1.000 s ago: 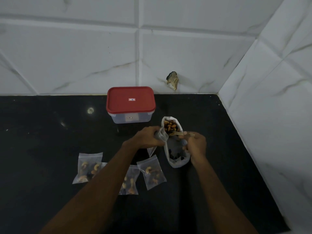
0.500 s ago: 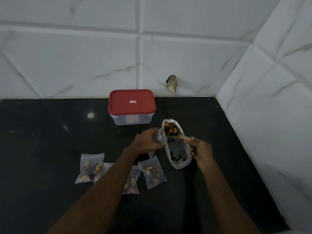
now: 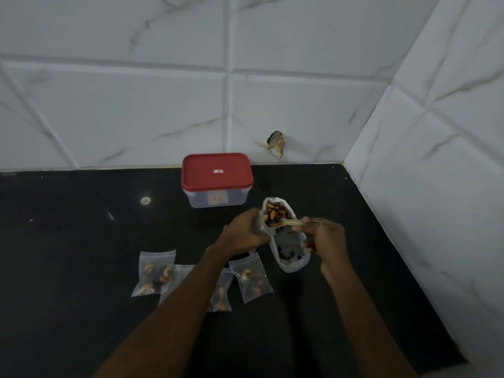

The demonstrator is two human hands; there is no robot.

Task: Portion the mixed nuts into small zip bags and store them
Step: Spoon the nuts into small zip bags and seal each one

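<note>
The left hand (image 3: pixel 242 233) is curled round the mouth of a small bag (image 3: pixel 262 230), held against the left rim of the big bag (image 3: pixel 293 264). Only a pale strip of the small bag shows past the fingers, so whether it holds anything cannot be told.

The right hand (image 3: pixel 324 241) pinches the handle of a pale spoon (image 3: pixel 293 222) between thumb and fingers. The spoon's bowl lies among the nuts (image 3: pixel 274 212) at the far end of the big bag. That bag lies on the black bench (image 3: pixel 81 282) with its mouth wide open. More dark pieces sit at its near end, too dim to name.

4 filled bags (image 3: pixel 155 274) lie flat on the bench near the person's left forearm (image 3: pixel 191 293):
- 1 at the far left is in full view.
- 1 overlaps it and is cut off by the forearm.
- 1 shows only at the forearm's right edge.
- 1 lies just below the left hand, clear of the arm.

Cashews show in them – the rest is blurred.

A clear box (image 3: pixel 218 199) with a red lid (image 3: pixel 216 171) on it stands at the back by the tiled wall (image 3: pixel 136 105). Its contents cannot be made out.
</note>
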